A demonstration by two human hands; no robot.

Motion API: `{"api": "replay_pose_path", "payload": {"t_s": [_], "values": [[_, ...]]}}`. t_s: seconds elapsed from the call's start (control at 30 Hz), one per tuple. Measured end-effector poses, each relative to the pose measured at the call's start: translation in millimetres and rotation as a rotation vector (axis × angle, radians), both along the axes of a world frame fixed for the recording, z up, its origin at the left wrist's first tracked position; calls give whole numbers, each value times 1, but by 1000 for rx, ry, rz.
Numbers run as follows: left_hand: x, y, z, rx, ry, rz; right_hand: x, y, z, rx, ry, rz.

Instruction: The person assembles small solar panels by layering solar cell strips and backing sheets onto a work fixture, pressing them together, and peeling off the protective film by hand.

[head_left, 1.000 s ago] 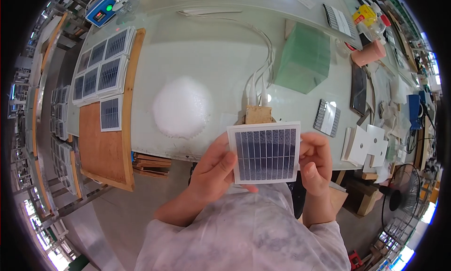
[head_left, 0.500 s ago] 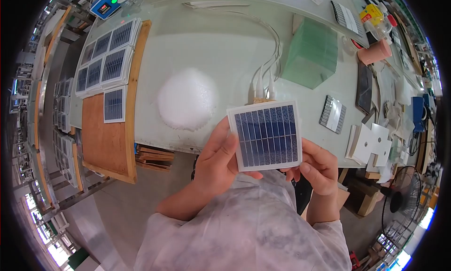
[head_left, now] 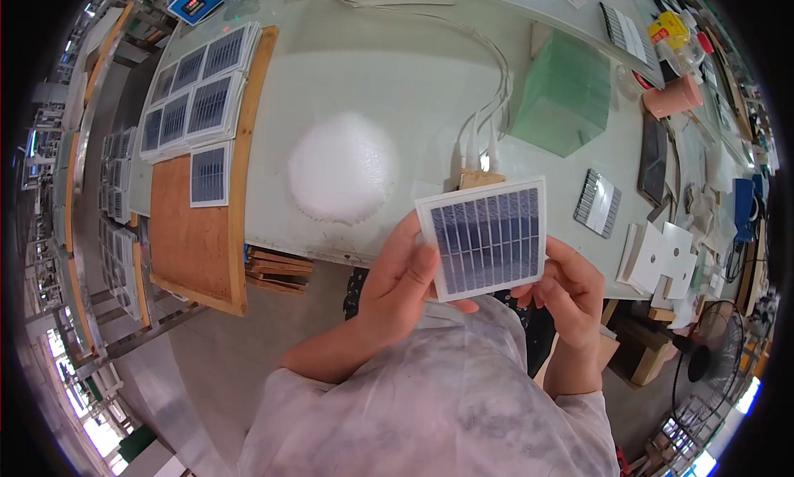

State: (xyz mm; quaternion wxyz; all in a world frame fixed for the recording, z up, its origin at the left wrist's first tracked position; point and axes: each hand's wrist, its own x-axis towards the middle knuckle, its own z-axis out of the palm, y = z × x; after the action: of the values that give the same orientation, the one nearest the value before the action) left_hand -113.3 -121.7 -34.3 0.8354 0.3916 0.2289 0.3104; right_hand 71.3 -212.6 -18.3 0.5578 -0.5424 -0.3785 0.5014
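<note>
A small solar panel (head_left: 486,239) with a white frame and dark blue cells is held up in front of me, cell side towards the camera. My left hand (head_left: 399,280) grips its left edge, thumb on the front and fingers behind. At the lower right corner, the fingers of my right hand (head_left: 571,288) pinch the panel's edge. Just beyond the panel, a small wooden block (head_left: 481,178) sits on the table with white-sleeved wire ends at it. To the left of the panel lies a round white pad (head_left: 341,169).
Stacked solar panels (head_left: 212,105) lie on a wooden board (head_left: 192,244) at the left. A green translucent block (head_left: 564,93), a small dark cell strip piece (head_left: 597,204) and white plates (head_left: 657,258) are at the right. A fan (head_left: 701,360) stands lower right.
The panel has tilted slightly anticlockwise and its cells catch more light. Both hands still hold it. The whole view has shifted a little to the right.
</note>
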Motion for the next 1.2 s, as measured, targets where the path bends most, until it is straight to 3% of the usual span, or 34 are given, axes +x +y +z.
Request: {"api": "replay_pose_path", "payload": {"t_s": [0.2, 0.87, 1.07, 1.2], "values": [[0, -1, -2, 40, -24, -14, -2, -2, -2, -15, -118, -28], [-4, 1, -7, -68, 11, -23, 0, -4, -7, 37, -20, -8], [-6, 3, -6, -120, 114, -144, 0, -11, -15, -173, 78, 31], [-6, 3, -17, 42, 321, -118, -5, -15, -33, -230, 66, -77]]}}
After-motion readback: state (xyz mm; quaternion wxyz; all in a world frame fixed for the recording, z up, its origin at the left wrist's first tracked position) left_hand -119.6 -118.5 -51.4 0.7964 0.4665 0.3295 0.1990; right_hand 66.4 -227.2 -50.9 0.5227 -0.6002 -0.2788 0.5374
